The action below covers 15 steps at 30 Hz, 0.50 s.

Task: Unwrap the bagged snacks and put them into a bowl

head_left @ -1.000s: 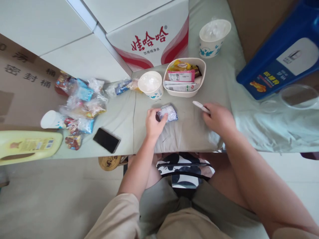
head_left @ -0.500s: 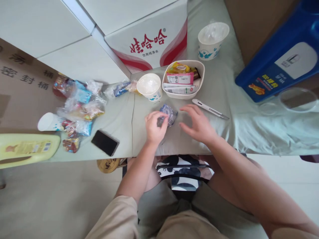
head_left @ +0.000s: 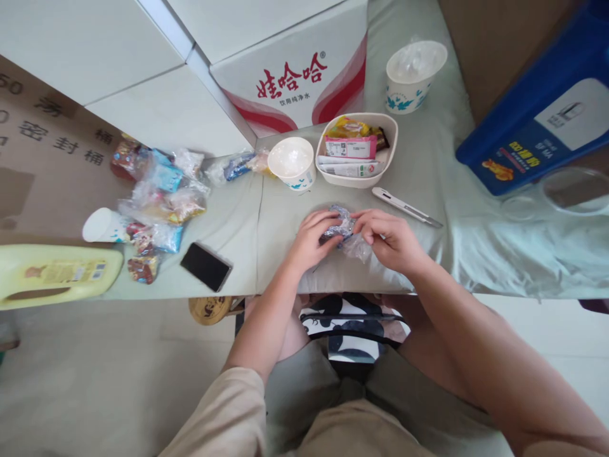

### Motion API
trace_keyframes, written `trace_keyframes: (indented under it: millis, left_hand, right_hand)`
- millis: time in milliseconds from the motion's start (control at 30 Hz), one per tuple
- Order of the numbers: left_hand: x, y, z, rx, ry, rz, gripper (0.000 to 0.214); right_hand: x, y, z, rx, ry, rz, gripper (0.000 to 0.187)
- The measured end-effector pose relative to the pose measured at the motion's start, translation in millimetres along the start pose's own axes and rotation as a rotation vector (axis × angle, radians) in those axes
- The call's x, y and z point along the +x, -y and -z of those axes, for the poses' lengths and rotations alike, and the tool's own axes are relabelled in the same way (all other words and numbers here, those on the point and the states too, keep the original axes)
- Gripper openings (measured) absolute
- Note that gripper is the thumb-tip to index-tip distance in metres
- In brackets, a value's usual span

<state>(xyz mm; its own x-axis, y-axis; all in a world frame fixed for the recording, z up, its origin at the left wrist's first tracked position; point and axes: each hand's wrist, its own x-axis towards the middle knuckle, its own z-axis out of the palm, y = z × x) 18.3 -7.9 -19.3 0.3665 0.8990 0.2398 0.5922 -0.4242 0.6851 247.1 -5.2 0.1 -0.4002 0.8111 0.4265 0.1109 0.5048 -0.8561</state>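
Observation:
A small clear plastic bag with blue-and-silver contents (head_left: pixel 343 222) lies on the cloth in front of me, between my hands. My left hand (head_left: pixel 316 240) is closed around its left side. The fingers of my right hand (head_left: pixel 384 235) pinch the bag's loose clear end at the right. What exactly is inside the bag I cannot make out. Just beyond stand a paper cup (head_left: pixel 292 164) and a white container (head_left: pixel 356 181) of wrapped snacks. To the right of my right hand lies a white utility knife (head_left: pixel 404 206) with its blade out.
At the left are a black phone (head_left: pixel 206 266), several bagged snacks (head_left: pixel 183 204), a tipped paper cup (head_left: pixel 103 225) and a yellow jug (head_left: pixel 57 273). Another paper cup (head_left: pixel 413 79) stands at the back right. A blue jug (head_left: pixel 537 114) and a clear round lid (head_left: pixel 573 190) are at the far right.
My right hand has moved in from being apart and now pinches the bag. The bag has shifted slightly right, with its clear end spread out. The view has shifted a little.

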Motion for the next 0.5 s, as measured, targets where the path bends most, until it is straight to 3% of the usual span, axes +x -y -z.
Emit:
trace_keyframes:
  millis: [200, 367, 500]
  left_hand:
    - [-2.7, 9.6, 2.7, -0.027, -0.181, 0.114, 0.009]
    - [-1.8, 6.9, 2.3, -0.051, -0.203, 0.127, 0.008]
    - [2.2, -5.0, -5.5, 0.044, -0.216, 0.153, 0.028]
  right_hand:
    - [1.0, -5.2, 9.8, -0.075, -0.004, -0.112, 0.017]
    - [2.1, -6.4, 11.2, -0.082, 0.022, -0.117, 0.017]
    - [2.9, -6.6, 4.8, -0.102, 0.028, -0.092, 0.017]
